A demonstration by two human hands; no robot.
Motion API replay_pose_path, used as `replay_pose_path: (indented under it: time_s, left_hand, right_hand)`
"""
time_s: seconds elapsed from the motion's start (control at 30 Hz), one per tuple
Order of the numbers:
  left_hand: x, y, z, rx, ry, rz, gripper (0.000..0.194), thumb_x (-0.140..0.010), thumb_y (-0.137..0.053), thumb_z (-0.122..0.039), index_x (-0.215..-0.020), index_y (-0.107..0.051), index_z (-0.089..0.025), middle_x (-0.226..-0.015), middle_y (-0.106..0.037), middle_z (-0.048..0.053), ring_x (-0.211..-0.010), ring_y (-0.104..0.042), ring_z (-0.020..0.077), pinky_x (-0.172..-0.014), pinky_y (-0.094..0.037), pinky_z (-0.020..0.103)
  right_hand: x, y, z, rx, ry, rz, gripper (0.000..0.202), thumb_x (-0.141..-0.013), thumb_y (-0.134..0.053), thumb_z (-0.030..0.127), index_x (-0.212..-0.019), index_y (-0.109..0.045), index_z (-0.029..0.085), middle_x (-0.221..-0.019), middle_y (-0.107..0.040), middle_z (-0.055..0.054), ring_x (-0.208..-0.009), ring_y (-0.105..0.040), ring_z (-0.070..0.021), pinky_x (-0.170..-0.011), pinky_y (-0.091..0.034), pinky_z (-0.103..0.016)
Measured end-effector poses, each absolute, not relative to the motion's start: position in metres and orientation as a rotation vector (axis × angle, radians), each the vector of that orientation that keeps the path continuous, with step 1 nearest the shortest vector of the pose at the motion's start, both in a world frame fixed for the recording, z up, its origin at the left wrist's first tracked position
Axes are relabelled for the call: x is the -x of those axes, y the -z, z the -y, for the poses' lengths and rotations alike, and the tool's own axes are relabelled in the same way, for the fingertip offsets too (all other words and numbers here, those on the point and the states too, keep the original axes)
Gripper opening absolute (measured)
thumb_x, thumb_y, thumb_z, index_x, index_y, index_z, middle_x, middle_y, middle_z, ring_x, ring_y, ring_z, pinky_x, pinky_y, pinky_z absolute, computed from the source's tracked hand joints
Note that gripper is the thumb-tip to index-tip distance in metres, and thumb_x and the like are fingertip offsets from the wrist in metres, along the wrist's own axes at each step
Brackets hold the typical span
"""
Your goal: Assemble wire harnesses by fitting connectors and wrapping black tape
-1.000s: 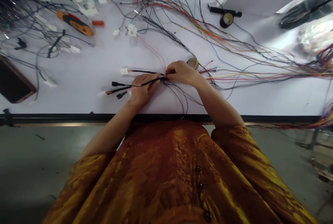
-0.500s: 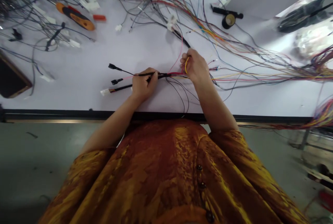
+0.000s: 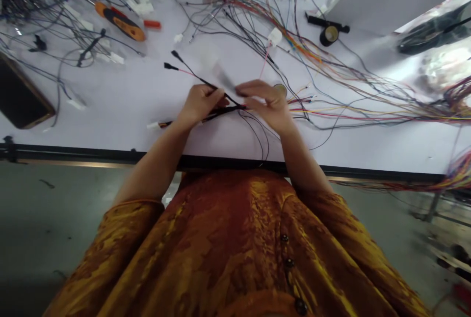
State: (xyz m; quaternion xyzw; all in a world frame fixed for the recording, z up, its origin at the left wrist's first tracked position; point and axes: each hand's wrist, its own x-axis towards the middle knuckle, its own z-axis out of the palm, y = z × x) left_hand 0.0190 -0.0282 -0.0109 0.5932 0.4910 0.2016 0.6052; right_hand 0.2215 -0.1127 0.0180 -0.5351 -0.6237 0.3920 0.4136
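My left hand [image 3: 201, 103] is closed around a wire harness [image 3: 231, 109], its thumb and fingers pinching the dark branches. Two thin leads with black connectors [image 3: 171, 66] stick out up and left past it. Below them, a branch with a white connector [image 3: 152, 125] comes out at the left. My right hand [image 3: 271, 106] is bent over the harness junction, fingertips at a motion-smeared cable [image 3: 228, 81], dark near the fingers and pale at its far end. A round olive-yellow thing [image 3: 280, 90] shows against the right hand; its kind is unclear.
Loose coloured wires [image 3: 353, 86] run across the table to the right. An orange-black tool handle [image 3: 119, 21], a red piece [image 3: 152, 24] and a phone-like dark slab [image 3: 24, 93] lie left. A tape roll [image 3: 328, 36] and a white connector [image 3: 274, 37] lie farther back.
The right hand has turned over and come closer to the left, swinging the cable leftward. The two black-tipped leads now point farther up. The view has shifted slightly.
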Motion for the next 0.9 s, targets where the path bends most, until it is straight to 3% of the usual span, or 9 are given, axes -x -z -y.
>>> replay_pose_path:
  time_s: [0.07, 0.17, 0.27, 0.33, 0.47, 0.6, 0.8, 0.9]
  left_hand:
    - [0.001, 0.011, 0.007, -1.178, -0.369, -1.070, 0.028, -0.096, -0.056, -0.038, -0.088, -0.068, -0.015, -0.084, -0.076, 0.010, -0.081, -0.074, 0.0197, -0.081, -0.061, 0.039]
    - [0.044, 0.006, -0.018, -1.147, -0.477, -1.148, 0.029, -0.095, -0.060, -0.045, -0.102, -0.065, -0.017, -0.099, -0.076, 0.008, -0.091, -0.071, 0.0184, -0.086, -0.060, 0.043]
    - [0.070, -0.012, -0.014, -1.433, -0.791, -1.430, 0.031, -0.098, -0.056, -0.050, -0.107, -0.061, -0.022, -0.102, -0.074, -0.001, -0.086, -0.064, 0.0129, -0.085, -0.057, 0.039]
    - [0.065, -0.027, 0.007, -1.796, -0.918, -1.409, 0.025, -0.102, -0.052, -0.043, -0.112, -0.062, -0.023, -0.114, -0.071, -0.002, -0.097, -0.064, 0.0134, -0.091, -0.055, 0.037]
    - [0.019, -0.034, 0.056, -2.410, -0.527, -1.059, 0.024, -0.098, -0.058, -0.036, -0.114, -0.066, -0.020, -0.118, -0.073, 0.008, -0.112, -0.065, 0.0259, -0.101, -0.051, 0.045]
    - [-0.011, -0.009, 0.073, -2.571, -0.306, -0.995, 0.032, -0.095, -0.060, -0.026, -0.126, -0.062, -0.018, -0.133, -0.067, 0.014, -0.127, -0.058, 0.0337, -0.109, -0.044, 0.052]
    - [-0.010, 0.016, 0.045, -2.574, -0.181, -0.969, 0.031, -0.101, -0.045, -0.027, -0.121, -0.067, -0.017, -0.114, -0.070, 0.014, -0.110, -0.062, 0.0309, -0.096, -0.049, 0.045]
    - [-0.013, 0.021, 0.023, -2.482, -0.194, -0.957, 0.026, -0.101, -0.049, -0.031, -0.112, -0.071, -0.020, -0.107, -0.070, 0.011, -0.103, -0.063, 0.0271, -0.090, -0.049, 0.040]
  right_hand:
    - [-0.222, -0.009, 0.116, 1.357, -0.891, 1.843, 0.027, -0.094, -0.059, 0.046, -0.101, -0.075, 0.025, -0.119, -0.071, -0.007, -0.116, -0.063, -0.0243, -0.110, -0.044, -0.047]
    - [-0.228, 0.007, 0.122, 1.365, -0.691, 1.825, 0.025, -0.096, -0.059, 0.039, -0.107, -0.076, 0.024, -0.114, -0.071, -0.008, -0.109, -0.065, -0.0229, -0.102, -0.050, -0.045]
    - [-0.234, 0.021, 0.129, 1.372, -0.557, 1.776, 0.023, -0.099, -0.057, 0.032, -0.107, -0.076, 0.024, -0.107, -0.072, -0.008, -0.103, -0.066, -0.0205, -0.094, -0.054, -0.040]
    - [-0.236, 0.028, 0.131, 1.360, -0.525, 1.829, 0.022, -0.100, -0.055, 0.029, -0.103, -0.077, 0.023, -0.102, -0.073, -0.007, -0.098, -0.067, -0.0197, -0.091, -0.054, -0.038]
    - [-0.235, 0.033, 0.127, 1.429, -0.542, 1.871, 0.018, -0.095, -0.058, 0.023, -0.101, -0.075, 0.019, -0.099, -0.072, -0.007, -0.097, -0.066, -0.0204, -0.090, -0.053, -0.037]
    - [-0.234, 0.030, 0.125, 1.515, -0.577, 1.875, 0.018, -0.091, -0.061, 0.022, -0.108, -0.069, 0.019, -0.104, -0.069, -0.008, -0.102, -0.063, -0.0222, -0.095, -0.052, -0.038]
    - [-0.240, 0.022, 0.132, 1.629, -0.628, 1.900, 0.013, -0.094, -0.060, 0.025, -0.107, -0.062, 0.022, -0.109, -0.063, -0.008, -0.108, -0.059, -0.0252, -0.100, -0.050, -0.043]
    - [-0.245, 0.018, 0.135, 1.618, -0.657, 2.008, 0.017, -0.096, -0.057, 0.026, -0.112, -0.064, 0.024, -0.116, -0.062, -0.008, -0.114, -0.057, -0.0256, -0.105, -0.047, -0.044]
